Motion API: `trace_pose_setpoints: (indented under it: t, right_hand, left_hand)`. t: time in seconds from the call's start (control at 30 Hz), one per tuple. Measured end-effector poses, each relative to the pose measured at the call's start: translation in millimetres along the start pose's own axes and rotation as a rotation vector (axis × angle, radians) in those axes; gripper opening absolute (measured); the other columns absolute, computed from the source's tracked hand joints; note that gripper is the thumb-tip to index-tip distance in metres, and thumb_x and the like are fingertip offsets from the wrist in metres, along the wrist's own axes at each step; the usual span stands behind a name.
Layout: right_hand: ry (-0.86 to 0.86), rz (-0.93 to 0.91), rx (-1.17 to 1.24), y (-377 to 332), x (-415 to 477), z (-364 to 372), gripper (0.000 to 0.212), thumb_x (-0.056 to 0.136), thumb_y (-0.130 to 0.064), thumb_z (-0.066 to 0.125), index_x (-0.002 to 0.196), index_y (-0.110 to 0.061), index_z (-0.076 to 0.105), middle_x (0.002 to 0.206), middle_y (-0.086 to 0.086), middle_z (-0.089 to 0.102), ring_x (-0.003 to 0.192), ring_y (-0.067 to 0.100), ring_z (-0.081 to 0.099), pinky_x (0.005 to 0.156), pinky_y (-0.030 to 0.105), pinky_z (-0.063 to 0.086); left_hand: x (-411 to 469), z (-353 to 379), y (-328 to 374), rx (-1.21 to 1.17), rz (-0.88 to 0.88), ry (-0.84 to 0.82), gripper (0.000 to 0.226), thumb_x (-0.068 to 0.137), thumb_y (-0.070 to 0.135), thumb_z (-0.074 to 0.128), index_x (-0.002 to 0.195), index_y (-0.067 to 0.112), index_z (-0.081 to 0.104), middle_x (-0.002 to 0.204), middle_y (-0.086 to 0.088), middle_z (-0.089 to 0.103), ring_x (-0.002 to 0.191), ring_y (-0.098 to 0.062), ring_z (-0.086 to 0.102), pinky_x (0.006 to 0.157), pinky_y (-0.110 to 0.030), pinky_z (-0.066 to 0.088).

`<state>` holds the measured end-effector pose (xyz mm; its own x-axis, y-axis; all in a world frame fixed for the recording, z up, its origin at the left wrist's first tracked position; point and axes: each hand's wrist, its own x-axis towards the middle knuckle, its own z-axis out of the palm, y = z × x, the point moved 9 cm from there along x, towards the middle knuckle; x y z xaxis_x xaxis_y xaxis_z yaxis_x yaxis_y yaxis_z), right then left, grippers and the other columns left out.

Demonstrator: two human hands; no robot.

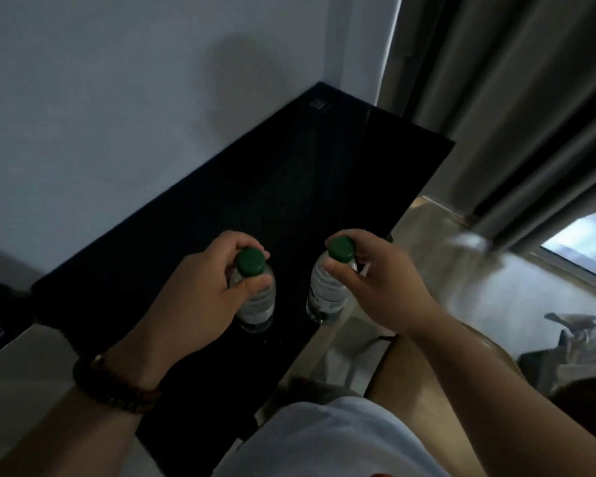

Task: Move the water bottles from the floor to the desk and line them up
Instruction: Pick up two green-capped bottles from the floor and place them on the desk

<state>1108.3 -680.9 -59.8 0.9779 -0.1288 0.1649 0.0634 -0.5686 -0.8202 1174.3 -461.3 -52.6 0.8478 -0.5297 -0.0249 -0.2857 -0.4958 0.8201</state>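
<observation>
Two clear water bottles with green caps stand upright over the black desk [255, 187]. My left hand [200, 287] grips the left bottle [257, 297] around its neck, just under the cap. My right hand [375, 284] grips the right bottle [326, 294] the same way, near the desk's right edge. The bottles are side by side, about a hand's width apart. Whether their bases touch the desk surface is hard to tell.
A grey wall [117, 98] runs along the desk's far side. Grey curtains [513, 115] hang at the right, with a window [585, 242] low beside them. Pale floor [461, 287] lies right of the desk, with dark clutter [572, 342] on it.
</observation>
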Motion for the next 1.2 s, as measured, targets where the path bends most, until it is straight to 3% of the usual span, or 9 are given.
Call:
trace_pose_setpoints:
  t: [0.37, 0.57, 0.67, 0.77, 0.87, 1.0, 1.1, 1.2]
  right_hand:
    - [-0.171, -0.036, 0.043, 41, 140, 21, 0.023, 0.094, -0.038, 0.068, 0.115, -0.028, 0.064, 0.100, -0.019, 0.067, 0.095, -0.001, 0.066, 0.077, 0.011, 0.050]
    - [-0.299, -0.106, 0.042, 96, 257, 19, 0.032, 0.088, -0.055, 0.063, 0.115, -0.039, 0.060, 0.106, -0.022, 0.065, 0.099, -0.003, 0.065, 0.081, 0.015, 0.053]
    - [-0.404, -0.173, -0.055, 119, 314, 12, 0.033, 0.086, -0.054, 0.066, 0.115, -0.040, 0.059, 0.102, -0.030, 0.061, 0.101, -0.011, 0.057, 0.084, 0.002, 0.040]
    - [-0.399, -0.287, -0.128, 132, 366, -8, 0.036, 0.086, -0.039, 0.075, 0.119, -0.027, 0.066, 0.103, -0.032, 0.048, 0.106, -0.002, 0.051, 0.090, -0.006, 0.025]
    - [-0.405, -0.289, -0.115, 154, 415, -24, 0.036, 0.087, -0.035, 0.076, 0.119, -0.022, 0.068, 0.101, -0.034, 0.048, 0.111, 0.010, 0.051, 0.090, 0.004, 0.032]
    - [-0.433, -0.270, -0.128, 183, 468, -36, 0.037, 0.090, -0.035, 0.075, 0.123, -0.020, 0.067, 0.113, -0.011, 0.064, 0.117, 0.017, 0.051, 0.093, 0.020, 0.038]
    - [-0.419, -0.247, -0.096, 207, 497, -46, 0.036, 0.091, -0.033, 0.074, 0.123, -0.021, 0.067, 0.111, -0.014, 0.061, 0.114, 0.017, 0.051, 0.092, 0.019, 0.038]
    - [-0.406, -0.217, -0.067, 229, 523, -54, 0.033, 0.092, -0.032, 0.073, 0.123, -0.022, 0.066, 0.110, -0.012, 0.061, 0.112, 0.015, 0.051, 0.088, 0.015, 0.038]
  left_hand:
    - [88, -20, -30, -0.050, -0.115, 0.129, 0.032, 0.086, 0.037, 0.076, 0.108, 0.051, 0.057, 0.114, 0.028, 0.070, 0.100, 0.006, 0.068, 0.083, -0.024, 0.054]
    - [189, -14, -39, 0.019, -0.183, 0.231, 0.030, 0.085, 0.044, 0.073, 0.110, 0.048, 0.056, 0.114, 0.028, 0.070, 0.100, 0.006, 0.069, 0.081, -0.020, 0.053]
    - [243, -3, -41, 0.000, -0.235, 0.298, 0.029, 0.088, 0.046, 0.069, 0.114, 0.043, 0.056, 0.119, 0.030, 0.067, 0.105, 0.007, 0.066, 0.083, -0.018, 0.052]
    - [295, 7, -42, 0.040, -0.302, 0.346, 0.031, 0.090, 0.039, 0.071, 0.116, 0.043, 0.056, 0.117, 0.034, 0.064, 0.101, 0.009, 0.066, 0.080, -0.021, 0.054]
    - [347, 12, -42, 0.023, -0.323, 0.396, 0.032, 0.090, 0.031, 0.074, 0.114, 0.042, 0.056, 0.116, 0.030, 0.067, 0.100, 0.006, 0.068, 0.084, -0.026, 0.057]
    - [405, 16, -41, 0.021, -0.329, 0.406, 0.031, 0.091, 0.030, 0.075, 0.113, 0.041, 0.056, 0.116, 0.027, 0.069, 0.099, 0.003, 0.069, 0.087, -0.034, 0.059]
    - [442, 19, -40, 0.025, -0.325, 0.402, 0.031, 0.090, 0.029, 0.075, 0.113, 0.039, 0.056, 0.117, 0.026, 0.069, 0.102, 0.001, 0.069, 0.090, -0.040, 0.059]
    - [475, 22, -43, 0.050, -0.334, 0.390, 0.031, 0.091, 0.029, 0.075, 0.115, 0.037, 0.057, 0.117, 0.027, 0.068, 0.103, 0.004, 0.067, 0.091, -0.037, 0.059]
